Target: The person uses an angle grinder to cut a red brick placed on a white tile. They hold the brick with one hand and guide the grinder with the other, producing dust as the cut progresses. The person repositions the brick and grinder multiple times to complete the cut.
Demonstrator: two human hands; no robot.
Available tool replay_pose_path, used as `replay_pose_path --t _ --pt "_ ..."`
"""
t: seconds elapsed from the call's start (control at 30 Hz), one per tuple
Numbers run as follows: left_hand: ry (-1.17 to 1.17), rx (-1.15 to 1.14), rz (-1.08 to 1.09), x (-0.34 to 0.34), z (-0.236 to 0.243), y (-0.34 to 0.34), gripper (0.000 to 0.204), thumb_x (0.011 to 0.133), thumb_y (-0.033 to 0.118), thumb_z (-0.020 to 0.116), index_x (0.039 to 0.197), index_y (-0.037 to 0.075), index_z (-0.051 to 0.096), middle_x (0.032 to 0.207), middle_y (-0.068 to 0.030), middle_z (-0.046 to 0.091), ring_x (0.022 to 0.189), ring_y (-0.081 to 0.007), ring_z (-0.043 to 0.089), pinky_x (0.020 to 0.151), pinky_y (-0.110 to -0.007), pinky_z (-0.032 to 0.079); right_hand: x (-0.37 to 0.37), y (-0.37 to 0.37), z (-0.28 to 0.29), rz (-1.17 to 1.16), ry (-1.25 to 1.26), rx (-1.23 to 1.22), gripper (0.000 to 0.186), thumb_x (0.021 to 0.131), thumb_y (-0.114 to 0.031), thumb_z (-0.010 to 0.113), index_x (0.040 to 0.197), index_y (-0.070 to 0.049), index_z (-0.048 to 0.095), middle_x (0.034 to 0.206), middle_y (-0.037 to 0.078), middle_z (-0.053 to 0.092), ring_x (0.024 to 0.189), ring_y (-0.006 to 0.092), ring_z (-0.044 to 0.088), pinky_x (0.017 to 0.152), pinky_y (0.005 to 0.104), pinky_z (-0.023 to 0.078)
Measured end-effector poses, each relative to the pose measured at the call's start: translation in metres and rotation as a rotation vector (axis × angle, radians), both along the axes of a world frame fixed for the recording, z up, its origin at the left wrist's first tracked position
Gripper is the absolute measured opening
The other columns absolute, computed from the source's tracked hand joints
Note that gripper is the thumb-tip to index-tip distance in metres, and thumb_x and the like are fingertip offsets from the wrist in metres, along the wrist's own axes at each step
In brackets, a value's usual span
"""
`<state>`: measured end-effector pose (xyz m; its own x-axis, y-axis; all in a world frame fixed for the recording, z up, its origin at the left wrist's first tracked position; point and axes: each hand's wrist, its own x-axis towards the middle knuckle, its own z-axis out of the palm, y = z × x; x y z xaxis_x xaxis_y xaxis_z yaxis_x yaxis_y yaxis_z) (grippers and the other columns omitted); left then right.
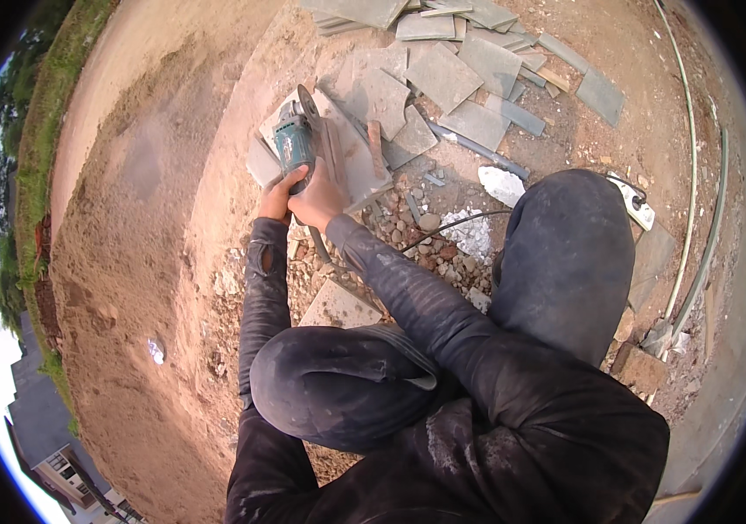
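Observation:
A teal angle grinder lies over stacked grey stone tiles, its cutting disc standing on edge at the far end. My left hand is closed round the rear of its body from the left side. Wrapped round the same rear end from the right is my right hand; its fingers are partly hidden. A dark cord runs back from the tool beneath my right forearm. Whether the disc touches the tile or spins, I cannot tell.
Many loose stone tiles are piled ahead to the right, with a grey pipe beside them. Rubble and white chunks lie before my knees. A white power strip sits right of my right knee. Long hoses run along the right.

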<state>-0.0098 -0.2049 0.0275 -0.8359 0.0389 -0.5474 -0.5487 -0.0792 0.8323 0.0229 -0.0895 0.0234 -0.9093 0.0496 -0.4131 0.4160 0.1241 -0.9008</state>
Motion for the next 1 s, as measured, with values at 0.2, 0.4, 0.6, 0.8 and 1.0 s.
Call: replay_pose_path --t 0.2,0.4,0.6,0.8,1.0 --pt "-0.010 -0.069 -0.048 -0.003 -0.001 0.003 0.040 0.086 0.021 0.072 0.117 -0.003 0.063 0.111 -0.0116 0.067 0.097 -0.0213 0.065 0.086 -0.034 0.050 -0.003 0.002 -0.005 -0.061 -0.022 -0.034 0.063 0.071 -0.023 0.069 0.122 -0.003 0.039 0.109 0.027 0.061 0.100 0.0457 0.060 0.085 0.0502 0.047" --pt "-0.037 -0.060 -0.039 -0.002 -0.009 0.001 0.041 0.086 0.020 0.072 0.118 -0.003 0.063 0.113 -0.0116 0.067 0.100 -0.0215 0.064 0.087 -0.035 0.050 -0.001 -0.003 -0.016 -0.106 -0.006 -0.050 0.059 0.070 -0.021 0.071 0.118 -0.002 0.042 0.108 0.026 0.060 0.101 0.0456 0.059 0.086 0.0502 0.047" --pt "-0.051 -0.083 -0.077 -0.009 -0.012 0.001 0.043 0.086 0.023 0.073 0.119 -0.003 0.063 0.114 -0.0122 0.066 0.100 -0.0225 0.064 0.088 -0.035 0.050 -0.005 -0.002 -0.021 -0.100 -0.027 -0.076 0.058 0.071 -0.021 0.070 0.118 -0.003 0.042 0.110 0.026 0.061 0.102 0.0456 0.059 0.086 0.0495 0.047" --pt "-0.050 -0.057 -0.037 -0.015 -0.010 0.002 0.047 0.081 0.018 0.077 0.116 -0.011 0.062 0.108 -0.0156 0.068 0.094 -0.0229 0.067 0.084 -0.033 0.052 -0.010 0.001 -0.014 -0.060 -0.117 -0.088 0.061 0.071 -0.020 0.068 0.122 -0.003 0.040 0.110 0.027 0.062 0.103 0.0452 0.060 0.088 0.0486 0.047" --pt "-0.020 -0.093 -0.034 -0.013 -0.008 0.006 0.048 0.080 0.019 0.078 0.115 -0.011 0.063 0.108 -0.0158 0.068 0.093 -0.0227 0.067 0.083 -0.033 0.053 -0.011 -0.001 -0.018 -0.080 -0.088 -0.098 0.061 0.071 -0.020 0.068 0.123 -0.003 0.040 0.109 0.026 0.062 0.103 0.0440 0.061 0.087 0.0478 0.048"
